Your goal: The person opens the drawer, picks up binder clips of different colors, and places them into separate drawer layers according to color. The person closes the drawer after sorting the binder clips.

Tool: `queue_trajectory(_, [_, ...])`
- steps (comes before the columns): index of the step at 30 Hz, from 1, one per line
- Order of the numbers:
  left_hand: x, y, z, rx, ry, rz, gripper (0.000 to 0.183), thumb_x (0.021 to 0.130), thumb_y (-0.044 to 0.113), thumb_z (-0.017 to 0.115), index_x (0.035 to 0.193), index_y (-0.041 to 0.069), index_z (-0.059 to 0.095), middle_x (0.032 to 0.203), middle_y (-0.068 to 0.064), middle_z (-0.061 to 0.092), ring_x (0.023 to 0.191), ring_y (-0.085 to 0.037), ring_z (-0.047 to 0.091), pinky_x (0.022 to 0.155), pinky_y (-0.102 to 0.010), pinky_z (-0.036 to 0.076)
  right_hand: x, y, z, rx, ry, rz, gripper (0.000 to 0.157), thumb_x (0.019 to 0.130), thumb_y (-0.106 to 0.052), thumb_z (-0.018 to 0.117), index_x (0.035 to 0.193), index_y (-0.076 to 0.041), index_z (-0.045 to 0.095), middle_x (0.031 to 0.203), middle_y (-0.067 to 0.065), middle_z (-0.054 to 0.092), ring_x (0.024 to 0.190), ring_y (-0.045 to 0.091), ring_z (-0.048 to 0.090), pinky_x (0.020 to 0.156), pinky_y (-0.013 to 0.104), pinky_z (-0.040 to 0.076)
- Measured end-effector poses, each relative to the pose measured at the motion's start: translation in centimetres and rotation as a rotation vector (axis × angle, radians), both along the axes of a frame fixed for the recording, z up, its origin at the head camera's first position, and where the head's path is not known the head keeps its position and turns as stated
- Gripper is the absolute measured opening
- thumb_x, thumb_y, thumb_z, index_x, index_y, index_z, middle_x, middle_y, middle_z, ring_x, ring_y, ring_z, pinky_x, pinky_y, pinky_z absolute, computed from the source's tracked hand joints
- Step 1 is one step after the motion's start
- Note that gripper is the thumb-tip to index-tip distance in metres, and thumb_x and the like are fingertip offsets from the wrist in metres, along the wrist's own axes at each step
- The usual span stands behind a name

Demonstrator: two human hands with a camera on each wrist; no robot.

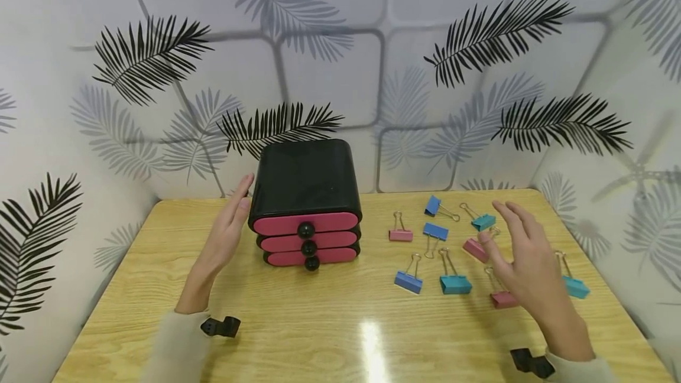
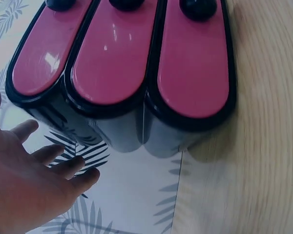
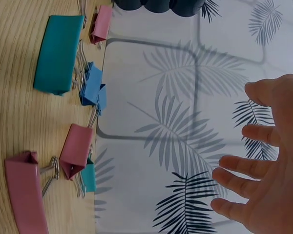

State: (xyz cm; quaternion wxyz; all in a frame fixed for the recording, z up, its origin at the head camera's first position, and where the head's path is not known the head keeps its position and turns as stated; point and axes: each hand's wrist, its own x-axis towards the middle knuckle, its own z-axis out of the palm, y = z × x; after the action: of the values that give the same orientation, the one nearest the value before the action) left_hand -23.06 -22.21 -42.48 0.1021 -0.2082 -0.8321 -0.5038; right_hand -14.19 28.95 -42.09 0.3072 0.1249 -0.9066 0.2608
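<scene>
A small black chest of drawers (image 1: 305, 179) with three pink drawer fronts and round black knobs stands toward the back of the table. My left hand (image 1: 226, 232) is raised just beside its left side, fingers extended. In the left wrist view the same hand (image 2: 36, 178) shows spread fingers with nothing in them, close to the pink drawer fronts (image 2: 112, 58). On the right, my right hand (image 1: 527, 259) hovers over several binder clips, among them a pink binder clip (image 1: 476, 249) and a teal binder clip (image 1: 483, 221). Its fingers (image 3: 244, 165) are spread and hold nothing.
More binder clips lie to the right of the chest: a blue one (image 1: 408, 281), a teal one (image 1: 455, 283) and a pink one (image 1: 400, 234). Behind the wooden table (image 1: 298, 324) rises a backdrop (image 1: 330, 81) printed with leaves.
</scene>
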Motion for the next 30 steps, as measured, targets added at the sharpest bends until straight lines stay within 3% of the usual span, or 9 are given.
queue_trajectory(7, [-0.2,1.5,0.4,0.058,-0.033,-0.033,0.055,0.113,0.026,0.036,0.165,0.021,0.021,0.17,0.002,0.015,0.157,-0.017,0.009,0.125,-0.05,0.011,0.2,-1.5,0.2,0.005,-0.001,0.037,0.065,0.094,-0.016,0.074,0.152,-0.006,0.048,0.15,0.02,0.047,0.135,0.045,0.045,0.098,0.067,0.043])
queue_trajectory(14, [0.2,1.8,0.0,0.089,-0.064,-0.042,0.057,0.111,0.023,0.042,0.165,0.023,0.023,0.171,0.002,0.012,0.157,-0.019,0.005,0.123,-0.056,0.012,0.0,-3.7,0.4,-0.018,0.021,0.101,0.063,0.091,-0.011,0.077,0.149,-0.009,0.053,0.148,0.016,0.051,0.135,0.037,0.049,0.099,0.062,0.046])
queue_trajectory(18, [0.3,1.7,-0.3,0.103,-0.06,-0.042,0.056,0.111,0.023,0.043,0.164,0.023,0.026,0.171,0.003,0.014,0.157,-0.018,0.007,0.122,-0.058,0.015,-0.3,-5.1,0.6,-0.013,0.018,0.152,0.062,0.091,-0.008,0.076,0.149,-0.009,0.054,0.148,0.015,0.051,0.131,0.036,0.053,0.087,0.054,0.057])
queue_trajectory(21, [0.2,1.8,-0.5,0.106,-0.061,-0.051,0.055,0.111,0.024,0.043,0.164,0.024,0.028,0.171,0.006,0.014,0.157,-0.017,0.008,0.122,-0.059,0.016,-0.4,-6.3,0.6,-0.025,0.011,0.199,0.062,0.092,-0.008,0.075,0.15,-0.008,0.053,0.15,0.013,0.051,0.132,0.035,0.053,0.089,0.051,0.057])
queue_trajectory(24, [0.0,2.0,-0.5,0.113,-0.064,-0.075,0.055,0.111,0.024,0.042,0.164,0.025,0.028,0.171,0.008,0.013,0.157,-0.016,0.008,0.122,-0.059,0.015,-0.5,-7.7,0.6,-0.036,0.008,0.223,0.061,0.094,-0.011,0.074,0.151,-0.01,0.052,0.151,0.009,0.05,0.136,0.033,0.05,0.101,0.055,0.048])
queue_trajectory(30, [-0.1,2.9,-0.4,0.121,-0.064,-0.103,0.055,0.112,0.025,0.041,0.164,0.025,0.027,0.171,0.008,0.012,0.157,-0.015,0.007,0.123,-0.057,0.014,-0.6,-10.1,0.3,-0.128,-0.023,0.289,0.056,0.097,-0.016,0.072,0.15,-0.015,0.054,0.148,0.001,0.054,0.137,0.023,0.05,0.105,0.05,0.047])
